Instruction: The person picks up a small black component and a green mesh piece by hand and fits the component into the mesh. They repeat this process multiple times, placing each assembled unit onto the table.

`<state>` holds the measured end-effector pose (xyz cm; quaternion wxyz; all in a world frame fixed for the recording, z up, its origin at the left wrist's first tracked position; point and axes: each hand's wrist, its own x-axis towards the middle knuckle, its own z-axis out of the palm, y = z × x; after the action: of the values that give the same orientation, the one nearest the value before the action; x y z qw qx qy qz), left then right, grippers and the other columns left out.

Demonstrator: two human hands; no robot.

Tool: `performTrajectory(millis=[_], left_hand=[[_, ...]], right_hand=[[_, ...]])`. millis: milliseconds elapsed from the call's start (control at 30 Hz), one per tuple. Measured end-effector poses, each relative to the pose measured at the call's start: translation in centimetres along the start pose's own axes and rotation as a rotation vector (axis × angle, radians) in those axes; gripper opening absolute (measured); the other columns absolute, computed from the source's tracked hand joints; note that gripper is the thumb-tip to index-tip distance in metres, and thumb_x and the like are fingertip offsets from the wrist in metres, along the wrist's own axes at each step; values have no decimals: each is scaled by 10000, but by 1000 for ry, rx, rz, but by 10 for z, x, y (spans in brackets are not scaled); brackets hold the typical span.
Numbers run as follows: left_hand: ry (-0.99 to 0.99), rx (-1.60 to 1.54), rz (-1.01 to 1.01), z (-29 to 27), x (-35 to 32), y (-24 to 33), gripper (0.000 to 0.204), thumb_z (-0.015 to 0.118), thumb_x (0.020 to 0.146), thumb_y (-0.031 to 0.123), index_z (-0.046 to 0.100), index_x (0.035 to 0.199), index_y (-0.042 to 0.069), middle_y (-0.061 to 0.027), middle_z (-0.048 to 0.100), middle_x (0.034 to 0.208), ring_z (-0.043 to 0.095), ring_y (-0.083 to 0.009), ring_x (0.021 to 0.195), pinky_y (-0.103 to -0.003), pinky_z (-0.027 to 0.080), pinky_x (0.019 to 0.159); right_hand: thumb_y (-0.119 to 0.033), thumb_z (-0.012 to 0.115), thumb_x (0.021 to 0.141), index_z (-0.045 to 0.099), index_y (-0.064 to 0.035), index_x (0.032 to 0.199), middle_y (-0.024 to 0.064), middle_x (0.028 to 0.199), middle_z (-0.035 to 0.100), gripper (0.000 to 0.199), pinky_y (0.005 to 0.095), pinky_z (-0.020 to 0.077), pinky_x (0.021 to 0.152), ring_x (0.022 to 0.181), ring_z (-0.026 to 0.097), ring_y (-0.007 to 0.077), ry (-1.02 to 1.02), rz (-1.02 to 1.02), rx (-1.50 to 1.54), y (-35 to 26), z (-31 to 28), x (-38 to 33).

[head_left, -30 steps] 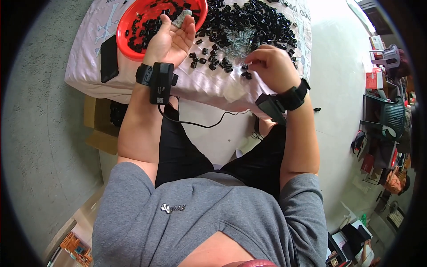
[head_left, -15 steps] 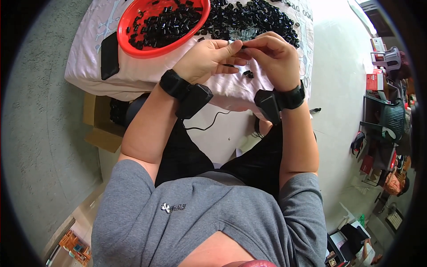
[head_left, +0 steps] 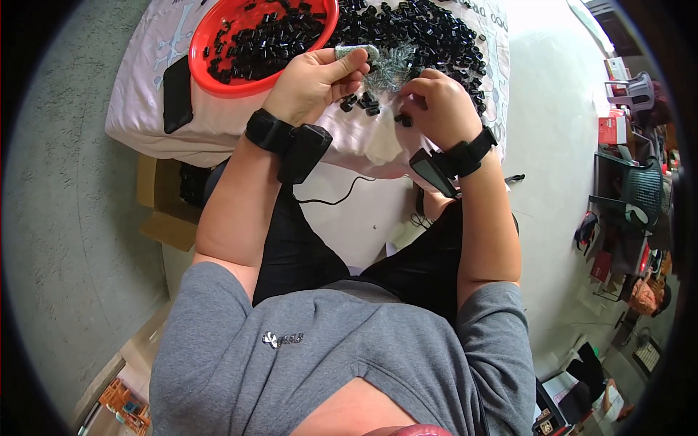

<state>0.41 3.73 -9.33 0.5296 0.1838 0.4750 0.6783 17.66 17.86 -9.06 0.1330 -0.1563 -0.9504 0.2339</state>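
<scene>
Between our two hands, just above the near edge of the cloth-covered table (head_left: pixel 145 109), we hold a small clear plastic bag (head_left: pixel 389 64) that glints with what look like tiny metal parts; our left hand (head_left: pixel 313 80) pinches its upper corner between thumb and fingers, closed on the film, while our right hand (head_left: pixel 436 109) is curled at the bag's lower right side, though whether its fingertips actually grip the plastic we cannot tell; we judge the bag light, limp and rather slippery, likely to sag and spill if tilted mouth-down, so the sound hold is at the top edge, near the opening, with a second pinch low on the side; around it lies a broad heap of small black plastic pieces (head_left: pixel 429 33), a few strays just beside our fingers; to the left sits a red bowl (head_left: pixel 211 69) partly filled with the same pieces; both wrists carry black strapped devices, and a thin cable hangs below.
</scene>
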Motion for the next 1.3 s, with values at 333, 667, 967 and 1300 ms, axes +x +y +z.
performTrajectory(millis=[333,667,967,1300], left_hand=[[-30,21,-38,6,2,-11,235,648,894,244,649,929,11,-29,649,831,598,-84,733,-219,522,697],[-98,10,-85,15,-3,-12,241,639,902,257,646,927,18,-31,644,828,588,-81,742,-215,510,720],[-84,11,-65,16,-5,-12,245,655,891,258,646,903,14,-37,644,812,583,-82,722,-215,504,695],[-72,21,-56,16,-4,-12,249,623,908,271,626,915,23,-32,631,821,582,-81,713,-218,503,658]], right_hand=[[-28,664,776,706,-29,873,80,772,618,105,265,484,622,657,615,193,267,-54,130,3,-5,6],[-1,630,841,695,24,937,13,809,618,118,192,441,635,723,559,58,270,67,680,-20,-5,8],[-1,639,821,702,17,903,6,765,599,104,192,425,600,682,538,50,333,32,554,-24,-5,8],[-8,646,812,706,7,882,14,752,619,93,196,434,596,663,553,60,377,15,474,-29,-8,8]])
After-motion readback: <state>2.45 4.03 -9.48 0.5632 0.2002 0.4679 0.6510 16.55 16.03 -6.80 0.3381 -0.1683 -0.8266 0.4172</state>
